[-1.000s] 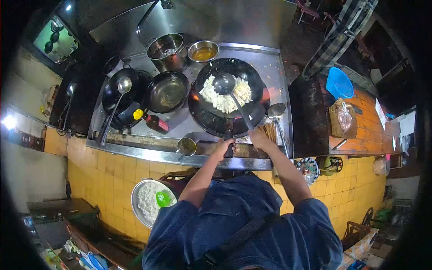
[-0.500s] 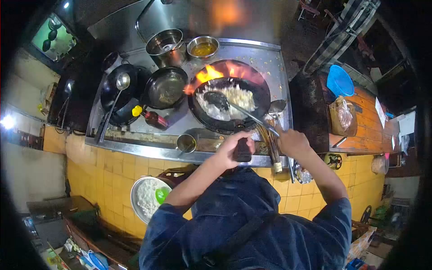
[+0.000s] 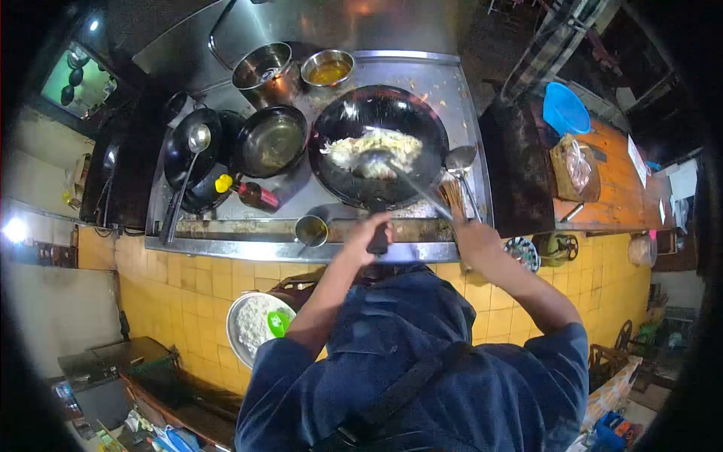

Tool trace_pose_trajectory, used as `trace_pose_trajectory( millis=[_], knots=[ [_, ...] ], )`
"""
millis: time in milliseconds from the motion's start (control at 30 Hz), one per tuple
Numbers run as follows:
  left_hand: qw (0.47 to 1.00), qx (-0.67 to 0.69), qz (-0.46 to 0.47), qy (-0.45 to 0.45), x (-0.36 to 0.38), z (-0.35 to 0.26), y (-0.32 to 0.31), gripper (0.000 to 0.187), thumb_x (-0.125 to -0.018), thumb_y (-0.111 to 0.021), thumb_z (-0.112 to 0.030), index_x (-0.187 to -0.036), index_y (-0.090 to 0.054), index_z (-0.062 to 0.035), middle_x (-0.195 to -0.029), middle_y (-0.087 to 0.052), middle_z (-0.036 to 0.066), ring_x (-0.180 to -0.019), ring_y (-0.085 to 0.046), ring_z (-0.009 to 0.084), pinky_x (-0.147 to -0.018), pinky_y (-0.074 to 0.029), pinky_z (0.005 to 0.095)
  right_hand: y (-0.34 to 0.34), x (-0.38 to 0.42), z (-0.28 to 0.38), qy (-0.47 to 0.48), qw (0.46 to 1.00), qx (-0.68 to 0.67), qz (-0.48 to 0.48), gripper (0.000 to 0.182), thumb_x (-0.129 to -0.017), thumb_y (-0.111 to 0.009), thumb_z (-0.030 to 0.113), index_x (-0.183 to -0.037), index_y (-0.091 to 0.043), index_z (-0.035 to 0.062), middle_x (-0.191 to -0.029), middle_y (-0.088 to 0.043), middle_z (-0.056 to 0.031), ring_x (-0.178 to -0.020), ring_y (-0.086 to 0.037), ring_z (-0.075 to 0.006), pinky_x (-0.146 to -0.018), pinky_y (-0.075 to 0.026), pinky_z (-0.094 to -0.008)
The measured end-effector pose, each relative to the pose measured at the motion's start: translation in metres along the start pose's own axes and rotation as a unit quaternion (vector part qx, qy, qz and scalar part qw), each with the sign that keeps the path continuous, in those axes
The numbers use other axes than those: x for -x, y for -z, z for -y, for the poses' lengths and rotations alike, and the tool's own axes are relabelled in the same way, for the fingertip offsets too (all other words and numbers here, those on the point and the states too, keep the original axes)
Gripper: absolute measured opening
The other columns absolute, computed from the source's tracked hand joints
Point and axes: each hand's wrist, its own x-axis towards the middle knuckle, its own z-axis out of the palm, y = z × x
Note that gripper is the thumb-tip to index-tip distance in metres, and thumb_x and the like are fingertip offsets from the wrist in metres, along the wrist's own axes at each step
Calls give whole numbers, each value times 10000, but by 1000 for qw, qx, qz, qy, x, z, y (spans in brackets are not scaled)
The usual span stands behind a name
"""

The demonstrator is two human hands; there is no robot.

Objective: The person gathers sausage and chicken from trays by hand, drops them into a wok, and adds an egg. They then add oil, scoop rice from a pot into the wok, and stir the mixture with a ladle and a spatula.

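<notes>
A large black wok (image 3: pixel 422 181) stands on the steel stove, holding a pale, loose mass of food (image 3: pixel 395 141) with yellowish bits. My left hand (image 3: pixel 364 239) is wrapped round the wok's dark handle (image 3: pixel 379 240) at the front edge. A long-handled metal ladle (image 3: pixel 410 182) is gripped in my right hand (image 3: pixel 480 242), and its round bowl sits in the food. Beside my right hand lie a bamboo brush (image 3: pixel 453 196) and another metal utensil (image 3: pixel 461 160). Left of my left hand stands a metal cup (image 3: pixel 311 230).
A smaller black pan (image 3: pixel 273 143), a steel pot (image 3: pixel 263 74), a bowl of yellow liquid (image 3: pixel 330 69) and a red bottle (image 3: pixel 258 196) share the stove. A bowl of white rice-like grains (image 3: pixel 252 320) with a green scoop is lower left. A wooden table (image 3: pixel 617 196) stands right.
The tall flames behind the wok are gone. The food has gathered toward the wok's middle, and the ladle's bowl has shifted right. My left hand, still on the handle, is slightly further left.
</notes>
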Motion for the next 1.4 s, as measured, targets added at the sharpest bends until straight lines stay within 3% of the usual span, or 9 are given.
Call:
trace_pose_trajectory(
  millis=[333, 567, 633, 767, 867, 933, 1000, 1233, 1400],
  knots=[
    [996, -59, -15, -65, -24, 39, 21, 127, -792, -570, -144, -743, -525, -36, -590, -530, 60, -479, -521, 143, -451, -432, 281, 65, 33, -22, -31, 990, -74, -118, 441, -826, -500, 183, -1250, -408, 105, -892, -578, -206, -757, -599, -364, -655, -499, -433],
    [969, -144, -58, -191, -89, 37, 49, 227, -822, -568, -204, -935, -529, -12, -637, -577, 83, -494, -548, 143, -451, -451, 288, -95, -117, -15, 52, 959, -246, -131, 406, -887, -454, 230, -1244, -360, 62, -788, -561, -192, -595, -583, -330, -494, -468, -418],
    [915, -266, -119, -278, -107, 59, 70, 245, -818, -575, -209, -948, -517, -9, -679, -575, 81, -538, -548, 153, -487, -448, 300, -18, -108, -2, -107, 865, -476, 116, 452, -888, -482, 233, -1265, -325, 39, -819, -572, -124, -586, -587, -226, -460, -455, -339],
    [834, -434, -187, -286, -62, 56, 64, 444, -811, -586, -277, -1091, -429, 29, -810, -591, 191, -771, -591, 325, -668, -449, 410, 102, -60, -14, 116, 570, -813, -23, 269, -849, -485, 61, -1105, -533, -5, -1085, -561, -121, -786, -600, -198, -553, -475, -280],
    [785, -459, -216, -355, -69, 74, 65, 493, -804, -584, -262, -1137, -365, 29, -828, -588, 250, -800, -581, 414, -667, -447, 470, 130, -98, 30, 188, 783, -526, -275, 190, -831, -517, 108, -956, -611, -1, -914, -625, -58, -741, -565, -154, -601, -447, -267],
    [792, -438, -207, -373, -71, 72, 60, 516, -806, -578, -268, -1152, -339, 31, -835, -583, 262, -809, -571, 433, -671, -444, 479, 134, -144, 62, 269, 693, -412, -527, 169, -828, -523, 117, -755, -608, -9, -708, -602, -49, -635, -522, -98, -539, -425, -241],
    [798, -464, -189, -335, -54, 63, 53, 574, -811, -569, -340, -1171, -312, 26, -863, -578, 282, -816, -564, 447, -683, -436, 505, 147, -183, 83, 291, 541, -610, -500, 231, -828, -514, 86, -616, -539, -2, -574, -531, -40, -502, -468, -77, -456, -379, -221],
    [757, -589, -224, -173, -43, 50, 43, 752, -856, -447, -446, -1334, -132, 42, -988, -542, 322, -905, -552, 441, -783, -431, 505, 169, -197, 101, 282, 440, -734, -433, 299, -849, -482, 126, -563, -432, 54, -475, -408, 9, -400, -373, -67, -373, -266, -226],
    [745, -581, -215, -245, -58, 66, 61, 751, -861, -449, -441, -1321, -132, 61, -1008, -533, 326, -923, -538, 453, -785, -422, 511, 207, -180, 87, 295, 531, -682, -408, 303, -859, -474, 125, -573, -444, 30, -477, -419, 6, -398, -371, -69, -357, -251, -227]
  ],
)
